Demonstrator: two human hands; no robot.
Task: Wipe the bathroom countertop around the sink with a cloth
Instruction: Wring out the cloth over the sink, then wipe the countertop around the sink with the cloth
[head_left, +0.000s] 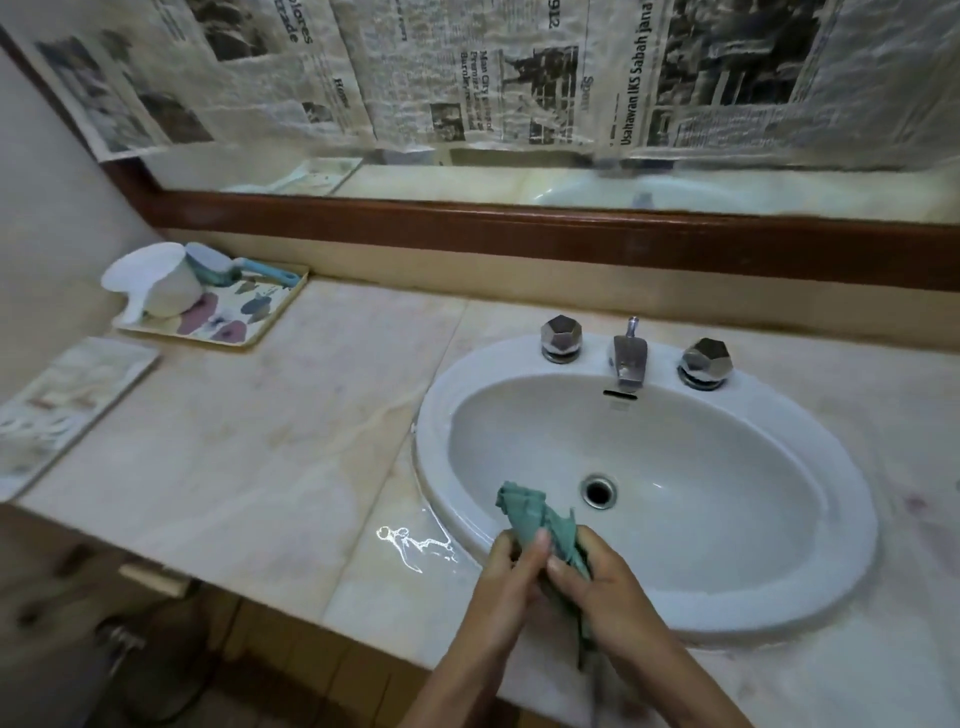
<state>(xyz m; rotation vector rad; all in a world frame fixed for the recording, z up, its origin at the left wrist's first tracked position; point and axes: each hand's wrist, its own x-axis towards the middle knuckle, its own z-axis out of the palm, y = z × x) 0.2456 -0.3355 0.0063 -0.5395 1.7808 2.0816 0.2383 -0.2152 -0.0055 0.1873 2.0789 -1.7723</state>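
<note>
A green cloth (535, 519) is bunched up over the near left rim of the white oval sink (810, 561). My left hand (511, 577) grips the cloth from the left and my right hand (602, 577) grips it from the right; the two hands meet around its twisted middle. One end of the cloth sticks up over the basin and the other hangs down between my wrists. The pale marble countertop (249, 447) spreads to the left of the sink, with a small wet patch (415, 543) by the sink's near left edge.
A chrome spout (629, 361) and two chrome knobs (560, 339) (705, 362) stand at the back of the sink. A floral tray (249, 322) at the far left holds a white scoop (156, 283) and a blue brush (234, 267). A flat plate (67, 405) lies at the left edge. Newspaper covers the mirror (467, 73).
</note>
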